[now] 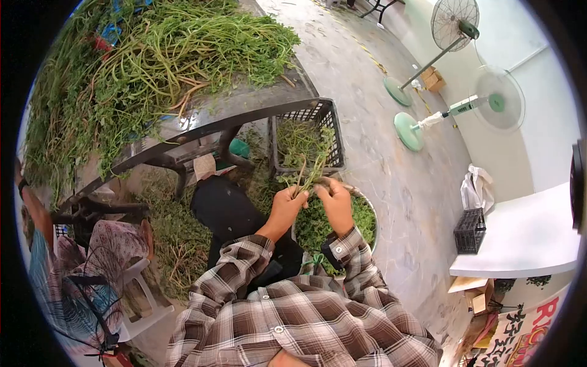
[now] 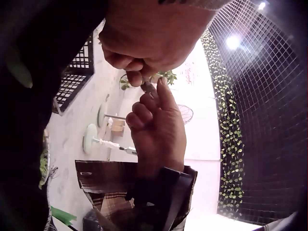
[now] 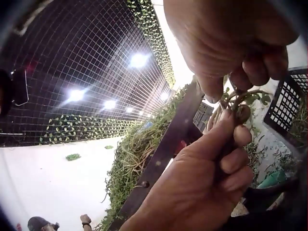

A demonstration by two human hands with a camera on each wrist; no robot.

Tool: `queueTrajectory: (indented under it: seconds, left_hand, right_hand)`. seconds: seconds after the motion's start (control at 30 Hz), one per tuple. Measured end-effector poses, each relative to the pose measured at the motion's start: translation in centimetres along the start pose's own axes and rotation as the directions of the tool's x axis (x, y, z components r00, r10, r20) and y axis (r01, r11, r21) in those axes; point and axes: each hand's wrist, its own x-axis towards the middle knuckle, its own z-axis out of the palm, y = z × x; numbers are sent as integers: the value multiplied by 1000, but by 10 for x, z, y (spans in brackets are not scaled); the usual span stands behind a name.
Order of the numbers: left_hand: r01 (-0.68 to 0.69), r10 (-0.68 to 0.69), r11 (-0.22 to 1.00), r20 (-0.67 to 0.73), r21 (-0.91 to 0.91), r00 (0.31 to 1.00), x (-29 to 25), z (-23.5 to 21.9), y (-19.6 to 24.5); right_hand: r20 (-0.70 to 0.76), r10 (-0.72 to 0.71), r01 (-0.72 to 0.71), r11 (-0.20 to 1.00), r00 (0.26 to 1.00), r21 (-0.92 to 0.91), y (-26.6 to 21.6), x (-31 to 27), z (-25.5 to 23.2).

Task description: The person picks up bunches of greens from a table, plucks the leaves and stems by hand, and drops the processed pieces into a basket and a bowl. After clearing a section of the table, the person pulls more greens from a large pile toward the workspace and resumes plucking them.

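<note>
In the head view the left hand point(image 1: 283, 210) grips a small bunch of green stems point(image 1: 304, 177), thumb pressed on it. Close beside it the right hand point(image 1: 335, 206) pinches the same bunch between thumb and fingers. The right wrist view shows curved stems point(image 3: 233, 99) held between the left hand point(image 3: 192, 180) and the right hand point(image 3: 231, 43). Below the hands stands a round tub of leafy green pieces point(image 1: 361, 223). In the left wrist view the two hands nearly meet, and most of the bunch is hidden.
A table edge point(image 1: 177, 142) bears a large heap of plants point(image 1: 165, 58). Beyond the hands stands a black crate point(image 1: 339, 150) with stems inside. Trimmings point(image 1: 177, 244) cover the floor at left, where another person point(image 1: 79, 287) sits. Two fans stand at the right.
</note>
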Motion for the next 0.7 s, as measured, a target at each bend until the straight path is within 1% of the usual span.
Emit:
queueTrajectory:
  seconds: [0.03,0.07,0.1,0.13,0.17,0.2,0.27,0.3,0.37,0.4,0.47,0.5,0.57,0.6,0.67,0.7]
  left_hand:
    - [-43,43,999,-5,24,999,0,2,0]
    - [-88,88,995,-14,46,996,-1,3,0]
    - [-91,92,995,-17,44,996,0,2,0]
    - [-101,101,991,-4,84,995,-1,1,-1]
    - [-108,108,986,8,124,994,-1,0,-2]
    - [-107,108,987,2,124,994,-1,-1,-3]
    - [-117,119,980,-3,158,993,0,-1,-7]
    - [-117,119,980,-3,159,993,-1,-1,-4]
    - [-94,91,970,22,226,996,-4,0,2]
    - [-93,91,970,23,226,996,-4,0,2]
    - [-136,138,968,6,211,990,-4,1,1]
    - [-136,138,968,4,211,990,-3,1,-1]
    - [-139,142,965,3,220,990,0,0,-6]
    - [-139,142,965,2,221,990,0,1,-6]
    - [-178,180,958,11,225,984,0,1,-7]
    - [-178,180,958,10,226,984,0,1,-8]
  right_hand:
    - [64,76,-74,997,995,-34,-1,0,0]
    - [63,73,-71,997,995,-37,1,0,0]
    - [41,65,-65,998,997,5,7,1,2]
    - [22,57,-58,997,998,48,11,1,5]
    - [-19,19,-18,998,1000,68,16,1,8]
    - [-13,18,-17,997,1000,69,9,0,9]
    - [-67,-92,82,987,994,-139,-7,-3,9]
    - [-67,-91,82,987,994,-138,-5,-1,9]
    - [47,-234,239,950,971,-203,3,2,7]
    - [46,-234,238,950,971,-203,3,2,5]
    - [133,-121,156,942,984,-298,3,1,2]
    - [134,-121,157,942,984,-298,-2,0,2]
    - [143,-2,21,992,990,-128,-14,-4,6]
    - [144,-2,21,992,990,-127,-14,-4,8]
    - [49,-95,101,985,994,-139,-13,-3,12]
    - [49,-95,101,985,994,-138,-5,-1,12]
